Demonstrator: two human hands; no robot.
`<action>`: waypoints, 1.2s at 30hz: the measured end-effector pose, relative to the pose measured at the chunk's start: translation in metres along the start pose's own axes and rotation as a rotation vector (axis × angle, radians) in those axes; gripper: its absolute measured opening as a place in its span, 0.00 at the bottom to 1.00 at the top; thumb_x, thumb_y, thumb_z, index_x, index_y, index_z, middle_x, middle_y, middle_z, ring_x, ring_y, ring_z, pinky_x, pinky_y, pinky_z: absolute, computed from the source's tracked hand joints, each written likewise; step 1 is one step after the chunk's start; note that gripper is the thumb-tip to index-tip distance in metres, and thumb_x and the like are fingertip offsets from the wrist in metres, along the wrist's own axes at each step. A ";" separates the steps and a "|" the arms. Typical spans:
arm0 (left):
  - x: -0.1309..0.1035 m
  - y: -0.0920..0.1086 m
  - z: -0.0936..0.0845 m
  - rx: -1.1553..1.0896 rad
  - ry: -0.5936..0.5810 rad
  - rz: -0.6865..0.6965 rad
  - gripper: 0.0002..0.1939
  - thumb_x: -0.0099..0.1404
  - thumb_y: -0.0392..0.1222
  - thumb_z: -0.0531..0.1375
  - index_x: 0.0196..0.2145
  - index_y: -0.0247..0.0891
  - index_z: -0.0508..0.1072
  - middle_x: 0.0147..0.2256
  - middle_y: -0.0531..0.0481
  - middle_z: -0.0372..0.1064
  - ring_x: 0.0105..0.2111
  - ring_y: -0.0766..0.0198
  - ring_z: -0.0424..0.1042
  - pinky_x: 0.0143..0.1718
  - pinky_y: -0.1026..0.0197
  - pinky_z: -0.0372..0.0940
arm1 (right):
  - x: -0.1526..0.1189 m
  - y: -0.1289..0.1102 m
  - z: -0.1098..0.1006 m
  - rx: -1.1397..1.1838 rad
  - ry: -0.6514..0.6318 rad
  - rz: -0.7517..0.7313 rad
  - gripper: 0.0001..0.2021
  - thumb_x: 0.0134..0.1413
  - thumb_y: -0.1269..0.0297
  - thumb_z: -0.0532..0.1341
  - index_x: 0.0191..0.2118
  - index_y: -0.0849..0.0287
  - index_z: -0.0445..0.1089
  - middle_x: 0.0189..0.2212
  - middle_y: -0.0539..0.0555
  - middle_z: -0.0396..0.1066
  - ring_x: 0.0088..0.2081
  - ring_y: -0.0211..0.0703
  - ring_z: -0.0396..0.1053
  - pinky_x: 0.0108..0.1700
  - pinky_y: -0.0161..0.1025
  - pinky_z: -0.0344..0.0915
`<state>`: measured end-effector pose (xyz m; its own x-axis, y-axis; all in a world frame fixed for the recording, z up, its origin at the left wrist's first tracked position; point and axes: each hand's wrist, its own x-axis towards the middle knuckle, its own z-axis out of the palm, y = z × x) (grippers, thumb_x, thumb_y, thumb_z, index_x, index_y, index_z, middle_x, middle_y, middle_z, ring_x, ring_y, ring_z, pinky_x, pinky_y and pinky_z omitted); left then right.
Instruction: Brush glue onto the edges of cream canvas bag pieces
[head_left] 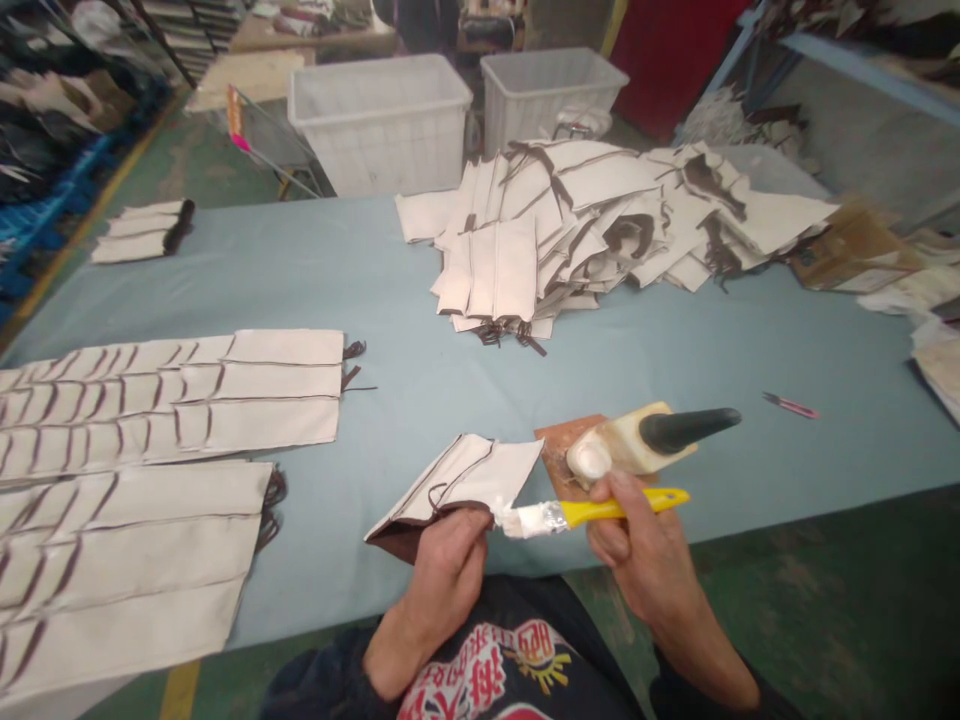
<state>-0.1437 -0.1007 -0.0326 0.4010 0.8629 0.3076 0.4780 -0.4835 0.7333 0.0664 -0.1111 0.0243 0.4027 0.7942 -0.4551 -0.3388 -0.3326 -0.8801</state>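
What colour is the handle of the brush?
The brush handle is bright yellow, shown best in the head view, in the right hand.

1. Black fabric garment (581,625) covering the front of the body; whether apron or top, I cannot tell.
2. Large white printed characters with red edging (469,672) across it.
3. Small red emblem with pale characters (535,641), above a yellow half-sun with short rays (543,672).
4. Red patch with a pale border (523,713), cut off by the lower edge of view.
5. Dark, bluish long left sleeve (330,678), loosely creased.
6. Dark right sleeve (679,690), plain.
7. Left hand (450,560) and right hand (641,550) bare, wrists uncovered.
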 end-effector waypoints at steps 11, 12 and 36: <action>0.040 0.025 -0.058 -0.553 0.055 -0.583 0.15 0.67 0.46 0.59 0.43 0.36 0.81 0.36 0.48 0.79 0.36 0.60 0.74 0.42 0.61 0.69 | 0.003 -0.030 0.027 0.188 -0.074 -0.359 0.22 0.61 0.43 0.67 0.27 0.55 0.66 0.11 0.38 0.48 0.13 0.29 0.43 0.16 0.28 0.51; 0.040 0.026 -0.059 -0.605 0.065 -0.613 0.16 0.65 0.47 0.60 0.43 0.36 0.81 0.35 0.48 0.79 0.35 0.60 0.74 0.42 0.61 0.70 | 0.002 -0.030 0.029 0.174 -0.088 -0.365 0.22 0.62 0.44 0.67 0.28 0.55 0.66 0.11 0.39 0.49 0.13 0.30 0.45 0.16 0.28 0.52; 0.024 0.022 -0.055 -0.931 -0.003 -0.826 0.19 0.57 0.50 0.67 0.41 0.34 0.81 0.34 0.48 0.81 0.36 0.59 0.75 0.38 0.65 0.65 | 0.010 0.005 0.041 -0.253 -0.294 -0.893 0.16 0.74 0.58 0.58 0.33 0.56 0.74 0.17 0.44 0.63 0.17 0.34 0.60 0.22 0.32 0.58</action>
<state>-0.1666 -0.0828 0.0239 0.2463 0.8580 -0.4507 -0.1477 0.4928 0.8575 0.0336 -0.0837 0.0212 0.1825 0.8911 0.4155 0.1946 0.3815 -0.9036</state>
